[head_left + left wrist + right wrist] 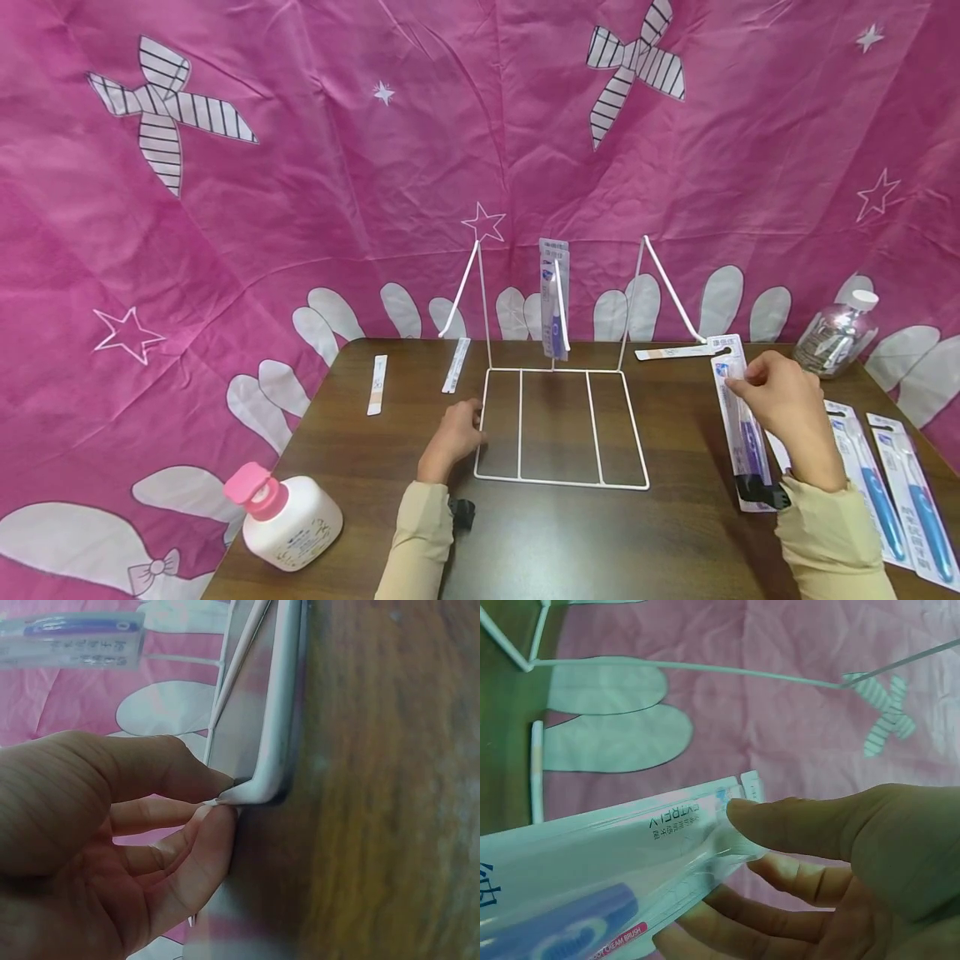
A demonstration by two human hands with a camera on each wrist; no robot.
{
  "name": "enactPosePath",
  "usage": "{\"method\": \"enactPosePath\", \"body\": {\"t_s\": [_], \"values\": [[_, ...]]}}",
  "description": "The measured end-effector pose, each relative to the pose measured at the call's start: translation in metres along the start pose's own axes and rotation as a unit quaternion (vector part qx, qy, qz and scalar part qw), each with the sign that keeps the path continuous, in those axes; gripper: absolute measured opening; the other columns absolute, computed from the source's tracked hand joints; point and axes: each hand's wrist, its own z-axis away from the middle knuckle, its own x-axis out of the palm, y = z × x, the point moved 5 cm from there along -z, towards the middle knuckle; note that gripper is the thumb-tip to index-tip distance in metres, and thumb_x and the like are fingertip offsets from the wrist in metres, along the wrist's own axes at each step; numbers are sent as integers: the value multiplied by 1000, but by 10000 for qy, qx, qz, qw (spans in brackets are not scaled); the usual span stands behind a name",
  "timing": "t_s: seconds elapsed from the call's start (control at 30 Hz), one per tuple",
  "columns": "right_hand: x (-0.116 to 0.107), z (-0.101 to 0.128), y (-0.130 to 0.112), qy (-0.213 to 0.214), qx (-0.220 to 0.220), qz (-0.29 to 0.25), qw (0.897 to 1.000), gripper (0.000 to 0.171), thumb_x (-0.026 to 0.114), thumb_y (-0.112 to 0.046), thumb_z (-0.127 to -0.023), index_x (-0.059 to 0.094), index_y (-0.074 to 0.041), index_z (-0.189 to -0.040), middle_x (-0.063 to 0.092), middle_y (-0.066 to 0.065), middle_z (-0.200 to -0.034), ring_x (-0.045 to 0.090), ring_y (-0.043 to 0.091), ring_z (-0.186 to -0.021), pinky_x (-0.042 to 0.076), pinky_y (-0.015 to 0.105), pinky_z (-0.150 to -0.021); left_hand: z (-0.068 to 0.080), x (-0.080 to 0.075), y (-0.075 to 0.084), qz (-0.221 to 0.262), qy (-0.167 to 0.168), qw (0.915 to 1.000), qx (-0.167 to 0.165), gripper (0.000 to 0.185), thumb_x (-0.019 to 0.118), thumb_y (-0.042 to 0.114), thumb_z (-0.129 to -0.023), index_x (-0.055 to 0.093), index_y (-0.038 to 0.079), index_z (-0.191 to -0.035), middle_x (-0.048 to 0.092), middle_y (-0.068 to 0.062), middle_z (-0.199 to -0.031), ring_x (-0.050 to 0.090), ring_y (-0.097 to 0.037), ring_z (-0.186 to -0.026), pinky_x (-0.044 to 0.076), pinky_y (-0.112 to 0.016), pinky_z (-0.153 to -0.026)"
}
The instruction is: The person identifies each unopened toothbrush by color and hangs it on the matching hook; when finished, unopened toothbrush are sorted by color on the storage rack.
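A white wire rack stands on the dark wooden table. One packaged toothbrush hangs on its middle hook. My left hand is at the rack's left front edge. In the left wrist view its thumb and a fingertip pinch the wire corner. My right hand pinches the top end of a purple packaged toothbrush, whose lower end lies on the table right of the rack. In the right wrist view the thumb lies on the clear packaging, with the fingers beneath.
A white lotion bottle with a pink cap stands at the front left. A clear bottle is at the back right. Two blue toothbrush packs lie by the right edge. Thin paper strips lie behind.
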Motion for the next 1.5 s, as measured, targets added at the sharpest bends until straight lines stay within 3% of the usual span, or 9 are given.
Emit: {"method": "enactPosePath", "body": {"t_s": [0.4, 0.6, 0.73, 0.8, 0.93, 1.03, 1.17, 1.3, 1.5], "values": [[-27, 15, -35, 709, -111, -358, 9968, 26, 76, -14, -86, 60, 4, -96, 68, 29, -88, 62, 47, -84, 35, 55, -77, 0, 1, -1, -33, 50, 9999, 112, 54, 76, -6, -75, 60, -12, -125, 60, -10, -85, 55, -21, -70, 47, -33, -62], [-45, 26, -52, 898, 70, -464, 9949, 31, 80, -17, -86, 62, 2, -102, 70, 28, -96, 48, -18, -71, 38, 40, -74, 0, 1, -2, -28, 53, 9999, 95, 53, 76, -7, -74, 60, -12, -125, 61, -10, -85, 55, -21, -71, 48, -33, -63], [-54, 33, -63, 1020, -36, -715, 9922, 33, 80, -13, -85, 61, 4, -105, 69, 31, -97, 35, -34, -72, 30, 51, -88, 0, 0, -1, 11, 39, 10000, 76, 54, 76, -8, -75, 59, -12, -126, 61, -11, -86, 56, -22, -72, 48, -33, -62], [-58, 37, -70, 1094, -88, -753, 9911, 34, 81, -11, -84, 60, 5, -105, 69, 32, -97, 35, -34, -72, 30, 48, -90, -1, 0, -1, 17, 27, 10000, 60, 54, 76, -8, -75, 59, -12, -126, 62, -12, -87, 56, -22, -72, 49, -33, -62], [-66, 47, -82, 1331, -154, -798, 9878, 36, 84, -5, -80, 60, 5, -106, 70, 31, -97, 38, -34, -73, 36, 14, -75, 0, 0, -1, 26, 6, 10000, 33, 55, 76, -8, -75, 59, -12, -127, 62, -12, -88, 57, -22, -72, 49, -33, -62], [-71, 54, -91, 1518, -229, -914, 9839, 38, 85, 0, -77, 61, 5, -106, 70, 30, -97, 41, -32, -74, 36, 2, -65, 0, -1, -1, 25, 23, 10000, 73, 54, 76, -8, -74, 60, -12, -126, 62, -11, -86, 56, -21, -70, 48, -32, -61], [-76, 64, -102, 1677, -365, -1110, 9789, 42, 86, 7, -73, 62, 5, -107, 72, -2, -91, 47, -28, -79, 38, 0, -68, 0, -2, -1, 12, 68, 9999, 153, 52, 76, -9, -74, 60, -12, -124, 60, -10, -83, 54, -20, -68, 46, -31, -58], [-80, 74, -113, 1785, -562, -1317, 9735, 46, 86, 13, -69, 63, 4, -107, 54, -37, -90, 52, -24, -82, 41, 1, -71, -1, -1, -1, 14, 61, 9999, 155, 52, 75, -9, -74, 60, -11, -124, 60, -10, -83, 54, -20, -68, 46, -31, -58], [-80, 83, -132, 1834, -1247, -1769, 9589, 44, 83, 15, -69, 63, 7, -108, 60, -31, -95, 58, -17, -85, 43, 3, -74, -1, 0, -1, -22, 27, 9999, 131, 53, 76, -7, -75, 60, -12, -125, 61, -11, -85, 56, -22, -70, 48, -32, -61]]}}
